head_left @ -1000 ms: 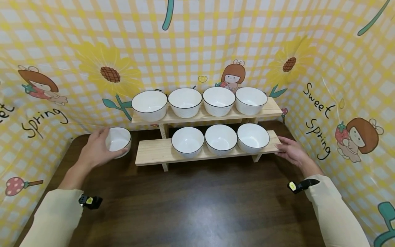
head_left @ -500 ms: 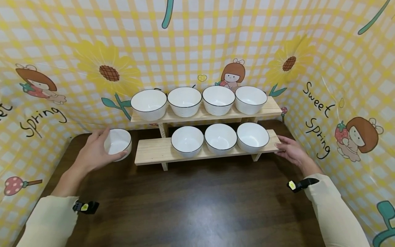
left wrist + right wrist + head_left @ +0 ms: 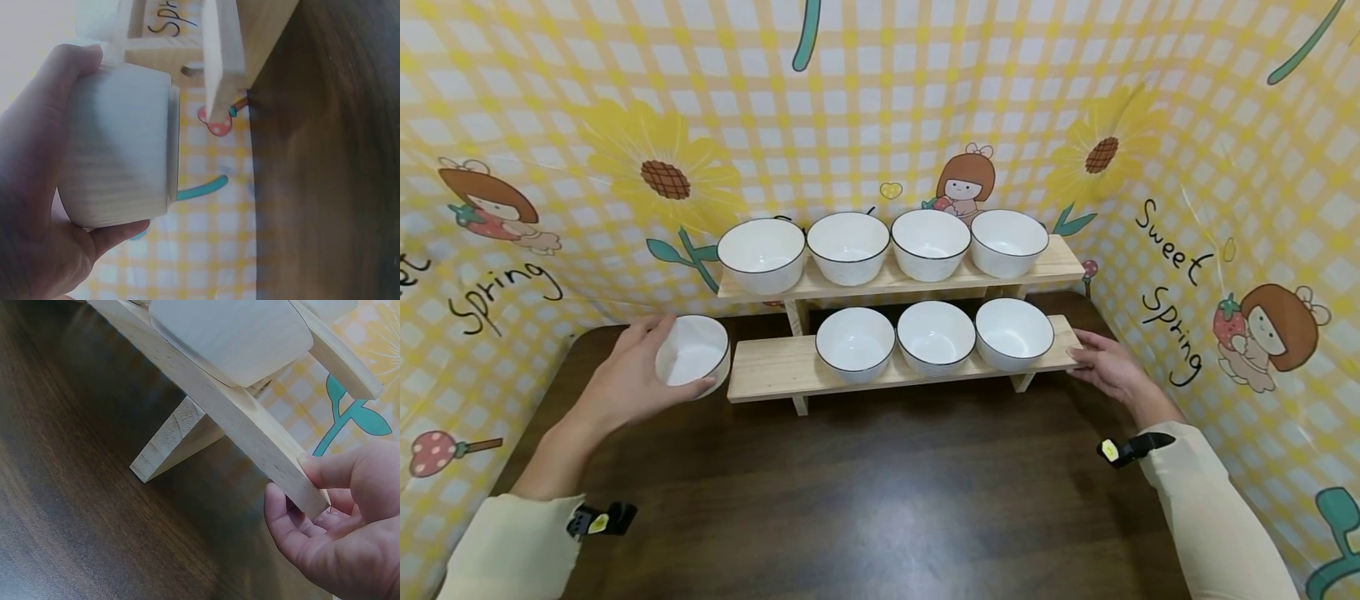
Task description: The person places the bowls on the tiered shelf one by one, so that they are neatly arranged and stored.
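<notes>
A white bowl (image 3: 695, 350) with a dark rim is gripped by my left hand (image 3: 632, 375), thumb on the near side and fingers on the far side. In the left wrist view the ribbed bowl (image 3: 122, 147) hangs beside the wooden rack. It is just left of the rack's lower shelf (image 3: 772, 367), whose left end is bare. My right hand (image 3: 1108, 367) pinches the right end of that shelf; the right wrist view has the thumb on top of the board (image 3: 250, 434) and fingers curled beneath it.
Three white bowls (image 3: 936, 337) stand on the lower shelf. Several more line the upper shelf (image 3: 842, 292). The rack stands on a dark wooden table (image 3: 880, 492), with a yellow checked cloth (image 3: 850, 108) behind and at the sides.
My left hand has carried the bowl slightly right and toward me, closer to the lower shelf's left end. The right hand keeps its hold on the shelf.
</notes>
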{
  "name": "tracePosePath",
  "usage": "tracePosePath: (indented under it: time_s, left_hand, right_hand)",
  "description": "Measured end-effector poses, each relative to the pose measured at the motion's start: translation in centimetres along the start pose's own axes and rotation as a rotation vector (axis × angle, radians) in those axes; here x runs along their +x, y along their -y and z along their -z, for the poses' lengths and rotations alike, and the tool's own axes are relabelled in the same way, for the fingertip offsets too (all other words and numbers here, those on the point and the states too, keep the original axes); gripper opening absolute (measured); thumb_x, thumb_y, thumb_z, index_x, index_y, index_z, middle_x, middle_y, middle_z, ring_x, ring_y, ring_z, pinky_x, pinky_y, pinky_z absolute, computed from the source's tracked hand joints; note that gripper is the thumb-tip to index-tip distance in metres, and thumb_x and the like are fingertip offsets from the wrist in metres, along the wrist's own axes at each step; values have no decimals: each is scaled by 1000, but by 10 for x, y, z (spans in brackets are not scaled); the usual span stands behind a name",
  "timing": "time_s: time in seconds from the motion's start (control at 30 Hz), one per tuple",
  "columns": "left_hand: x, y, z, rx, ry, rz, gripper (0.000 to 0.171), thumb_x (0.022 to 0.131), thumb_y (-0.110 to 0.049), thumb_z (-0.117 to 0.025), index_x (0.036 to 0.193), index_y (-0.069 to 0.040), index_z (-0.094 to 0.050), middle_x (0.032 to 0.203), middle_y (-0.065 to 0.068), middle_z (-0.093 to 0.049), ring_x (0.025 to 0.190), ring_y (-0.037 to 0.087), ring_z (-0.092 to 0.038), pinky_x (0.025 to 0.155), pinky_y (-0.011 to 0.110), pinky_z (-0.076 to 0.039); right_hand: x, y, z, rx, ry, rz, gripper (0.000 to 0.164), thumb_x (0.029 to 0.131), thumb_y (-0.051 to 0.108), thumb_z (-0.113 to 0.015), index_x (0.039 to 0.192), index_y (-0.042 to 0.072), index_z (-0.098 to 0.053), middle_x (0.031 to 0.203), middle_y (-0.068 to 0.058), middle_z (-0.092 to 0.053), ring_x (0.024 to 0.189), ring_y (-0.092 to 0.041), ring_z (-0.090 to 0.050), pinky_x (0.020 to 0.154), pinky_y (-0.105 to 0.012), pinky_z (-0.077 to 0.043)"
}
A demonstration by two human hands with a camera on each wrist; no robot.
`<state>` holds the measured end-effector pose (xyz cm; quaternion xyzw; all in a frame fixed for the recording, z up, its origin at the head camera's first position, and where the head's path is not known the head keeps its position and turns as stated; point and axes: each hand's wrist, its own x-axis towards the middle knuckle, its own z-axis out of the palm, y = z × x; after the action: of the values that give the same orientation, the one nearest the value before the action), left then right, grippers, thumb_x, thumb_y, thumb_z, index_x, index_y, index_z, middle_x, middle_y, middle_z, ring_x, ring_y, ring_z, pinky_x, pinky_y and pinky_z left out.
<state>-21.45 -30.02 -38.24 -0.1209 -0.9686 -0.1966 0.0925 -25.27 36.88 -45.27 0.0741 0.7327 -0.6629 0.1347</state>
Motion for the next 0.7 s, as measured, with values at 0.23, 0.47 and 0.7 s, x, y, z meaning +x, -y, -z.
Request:
tracePosePath:
  time_s: [0.23, 0.47, 0.7]
  left_hand:
    - [-2, -15, 3, -31, 6, -23, 116, 73, -54, -87, 156, 6, -31, 151, 31, -34, 133, 48, -34, 91, 69, -42]
    - [-2, -27, 1, -29, 4, -76, 112, 74, -52, -88, 153, 7, -35, 149, 30, -36, 132, 47, -37, 88, 68, -44]
    - [1, -36, -8, -38, 7, -118, 112, 73, -53, -88, 153, 8, -37, 148, 27, -38, 130, 45, -40, 87, 66, -45]
  right_hand:
    - [-1, 0, 0, -8, -2, -7, 67, 108, 6, -44, 161, -3, -5, 156, -32, -17, 93, -2, -57, 80, -23, -52]
    - [-1, -1, -1, -2, 10, 15, 68, 107, 5, -45, 160, -5, -3, 153, -34, -19, 92, -2, -58, 79, -23, -53]
    - [0, 0, 0, -1, 13, 21, 69, 107, 5, -46, 160, -6, -3, 152, -34, -21, 91, -3, -58, 79, -24, -53]
